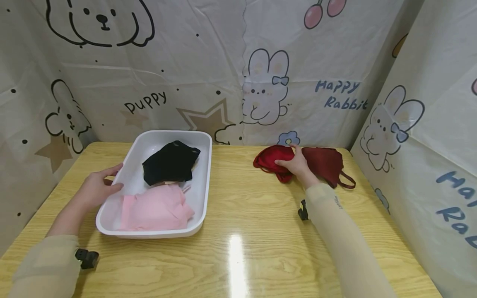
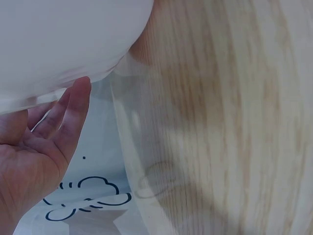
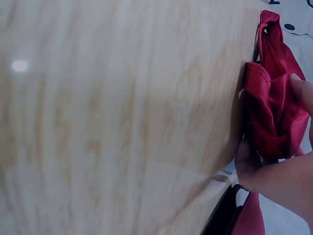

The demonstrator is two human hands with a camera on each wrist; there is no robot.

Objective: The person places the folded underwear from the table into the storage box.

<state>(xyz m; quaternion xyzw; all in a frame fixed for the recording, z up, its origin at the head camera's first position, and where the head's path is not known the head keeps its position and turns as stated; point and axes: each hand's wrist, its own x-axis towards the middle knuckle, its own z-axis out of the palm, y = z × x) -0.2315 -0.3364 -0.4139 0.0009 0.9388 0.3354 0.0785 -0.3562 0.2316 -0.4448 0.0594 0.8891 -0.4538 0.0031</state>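
In the head view, my left hand (image 1: 97,187) holds the left rim of a white plastic basin (image 1: 207,182), thumb over the edge. The left wrist view shows my left fingers (image 2: 74,115) under the rim, against the outer wall. Inside lie a folded black garment (image 1: 169,163) and a folded pink garment (image 1: 156,209). At the back right, my right hand (image 1: 299,164) grips a bright red bra (image 1: 273,156), folded with a rounded cup and thin straps. In the right wrist view, thumb and fingers are on either side of the red bra (image 3: 274,98).
A dark red garment (image 1: 323,163) with a looped strap lies just right of my right hand. The wooden table (image 1: 246,207) meets a printed sheet (image 1: 208,74) at the back, with more sheeting on both sides. Small black cameras (image 1: 87,258) sit on both wrists.
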